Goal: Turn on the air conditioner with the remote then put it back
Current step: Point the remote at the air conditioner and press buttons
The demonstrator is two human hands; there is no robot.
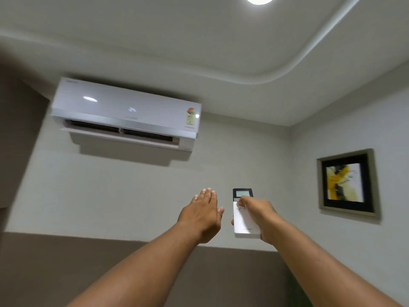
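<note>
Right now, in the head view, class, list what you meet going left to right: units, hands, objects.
Air conditioner → left hand → remote in the right hand → framed picture.

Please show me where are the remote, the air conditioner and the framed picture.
remote (244,222): head view, on its white lower body.
air conditioner (124,105): head view, on its glossy front panel.
framed picture (345,181): head view, on the yellow painted middle.
</note>
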